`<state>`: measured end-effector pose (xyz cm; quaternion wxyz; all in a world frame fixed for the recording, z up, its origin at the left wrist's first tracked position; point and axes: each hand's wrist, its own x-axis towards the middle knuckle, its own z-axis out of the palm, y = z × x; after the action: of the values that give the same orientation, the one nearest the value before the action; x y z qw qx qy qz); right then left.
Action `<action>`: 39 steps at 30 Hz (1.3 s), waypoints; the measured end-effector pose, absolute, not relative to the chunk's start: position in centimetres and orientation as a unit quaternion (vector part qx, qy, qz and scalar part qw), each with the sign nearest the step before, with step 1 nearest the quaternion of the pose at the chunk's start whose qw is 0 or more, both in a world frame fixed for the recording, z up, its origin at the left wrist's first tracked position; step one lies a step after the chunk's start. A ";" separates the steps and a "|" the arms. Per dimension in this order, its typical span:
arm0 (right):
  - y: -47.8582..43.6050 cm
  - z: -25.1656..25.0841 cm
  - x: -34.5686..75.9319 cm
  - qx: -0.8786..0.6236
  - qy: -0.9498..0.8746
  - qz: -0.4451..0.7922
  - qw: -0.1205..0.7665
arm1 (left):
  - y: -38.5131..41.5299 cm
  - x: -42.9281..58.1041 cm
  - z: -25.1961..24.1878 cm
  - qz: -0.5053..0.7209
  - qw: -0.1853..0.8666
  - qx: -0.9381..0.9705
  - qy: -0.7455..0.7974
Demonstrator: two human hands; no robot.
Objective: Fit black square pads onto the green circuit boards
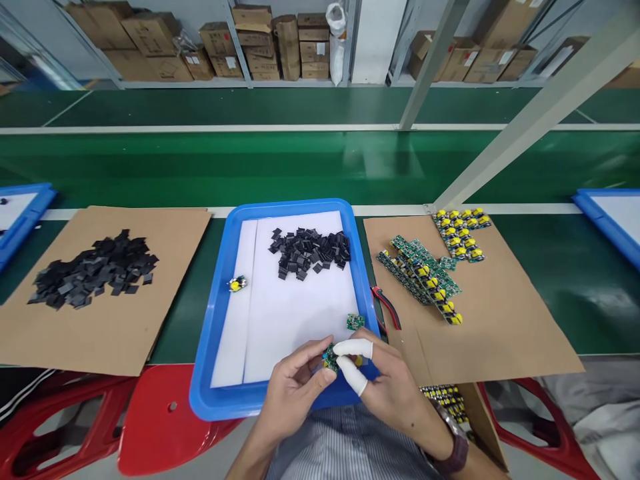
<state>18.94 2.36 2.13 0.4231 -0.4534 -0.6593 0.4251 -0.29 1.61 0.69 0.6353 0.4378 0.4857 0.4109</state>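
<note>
Over the near edge of the blue tray (pixel 210 333), my left hand (pixel 295 387) pinches a small green circuit board (pixel 331 358) between thumb and fingers. My right hand (pixel 385 373) wears white finger cots on thumb and index finger, and their tips close on the board's right side. Something yellow (pixel 359 361) shows behind those fingers; whether it belongs to the same board I cannot tell. Another green circuit board (pixel 355 322) lies in the tray just beyond my right hand. A board with a yellow component (pixel 237 284) rests at the tray's left side.
Small black pieces (pixel 310 251) are heaped in the tray. More black pieces (pixel 100 270) cover the left cardboard (pixel 120 340). Red-handled pliers (pixel 387 308) lie right of the tray. Circuit board strips (pixel 425 280) lie on the right cardboard (pixel 500 333). A slanted post (pixel 530 113) rises behind.
</note>
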 end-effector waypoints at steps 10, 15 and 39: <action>1.4 0.3 18.6 -0.508 -0.606 0.426 0.439 | 1.4 -0.4 0.2 0.400 0.645 0.451 0.470; 2.0 1.1 18.8 -0.499 -0.601 0.454 0.429 | 1.4 -0.3 0.0 0.394 0.638 0.468 0.468; 2.0 1.4 19.1 -0.468 -0.618 0.457 0.436 | 1.7 -0.3 0.2 0.381 0.664 0.435 0.474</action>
<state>19.08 1.99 1.40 0.4360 -0.4681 -0.6183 0.4566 -0.27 1.66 0.18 0.6643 0.4347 0.4739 0.3809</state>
